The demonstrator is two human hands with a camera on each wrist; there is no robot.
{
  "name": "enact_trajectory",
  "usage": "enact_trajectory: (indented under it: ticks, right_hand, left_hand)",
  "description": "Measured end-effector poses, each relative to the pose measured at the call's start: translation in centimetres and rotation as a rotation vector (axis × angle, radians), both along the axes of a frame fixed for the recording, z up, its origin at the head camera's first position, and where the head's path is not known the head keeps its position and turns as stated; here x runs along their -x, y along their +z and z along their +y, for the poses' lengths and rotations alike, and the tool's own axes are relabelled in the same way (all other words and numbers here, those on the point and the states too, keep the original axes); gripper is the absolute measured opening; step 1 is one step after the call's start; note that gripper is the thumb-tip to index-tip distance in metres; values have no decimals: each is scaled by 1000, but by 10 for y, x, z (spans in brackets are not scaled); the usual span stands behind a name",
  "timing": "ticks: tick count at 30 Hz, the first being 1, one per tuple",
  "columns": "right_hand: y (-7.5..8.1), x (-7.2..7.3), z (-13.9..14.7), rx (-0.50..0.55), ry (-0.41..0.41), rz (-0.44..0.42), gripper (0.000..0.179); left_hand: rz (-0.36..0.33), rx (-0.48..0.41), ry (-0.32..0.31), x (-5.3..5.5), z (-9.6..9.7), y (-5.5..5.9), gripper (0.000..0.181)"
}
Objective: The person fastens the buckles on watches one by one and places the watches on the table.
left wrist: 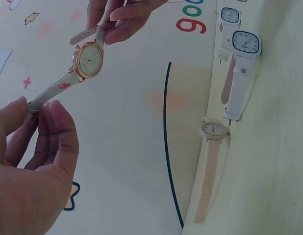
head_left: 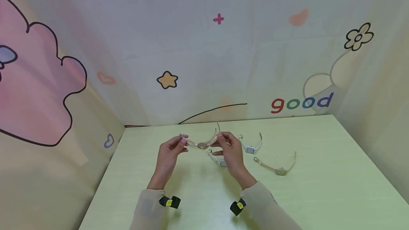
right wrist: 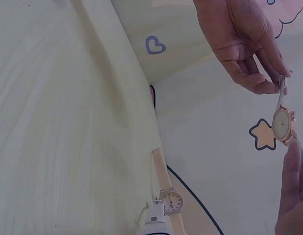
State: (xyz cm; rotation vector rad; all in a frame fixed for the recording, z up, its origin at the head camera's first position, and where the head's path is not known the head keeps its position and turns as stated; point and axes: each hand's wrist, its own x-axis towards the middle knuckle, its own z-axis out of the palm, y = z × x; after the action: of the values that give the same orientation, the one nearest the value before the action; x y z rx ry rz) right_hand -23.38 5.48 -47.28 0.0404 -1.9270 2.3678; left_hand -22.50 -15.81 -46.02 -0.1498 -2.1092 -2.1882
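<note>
Between both hands a wristwatch (head_left: 202,145) is held up off the table, stretched out sideways. It has a rose-gold case, a pale dial (left wrist: 91,60) and a whitish strap with a small red mark. My left hand (head_left: 169,155) pinches one strap end between thumb and fingers. At the other side, my right hand (head_left: 230,152) grips the strap close to the case. Below the right hand lies a white square-faced watch (head_left: 222,163), partly covered by it. A pink-strapped watch (left wrist: 214,130) with a round dial lies behind; the right hand mostly hides it in the head view.
Right of the hands, another white square-faced watch (head_left: 250,149) and a beige-strapped watch (head_left: 281,171) lie on the pale table (head_left: 335,187). A printed curtain (head_left: 198,63) hangs along the table's back edge and both sides.
</note>
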Motion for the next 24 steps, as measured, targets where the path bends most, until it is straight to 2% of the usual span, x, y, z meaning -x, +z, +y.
enact_trajectory:
  ticks: [3, 7, 15, 24]
  right_hand:
    - [6, -2, 6, 18, -4, 14, 25]
    - [12, -6, 16, 34, -32, 49, 21]
    - [19, -13, 33, -19, -84, 100, 25]
    - [34, -25, 52, -93, -84, 146, 27]
  left_hand:
    - [29, -13, 0, -1, 6, 5, 32]
    - [75, -64, -34, 0, 20, 11, 32]
    - [136, -115, -54, 1, 44, 15, 30]
    - [163, -88, -66, -11, 60, 29, 29]
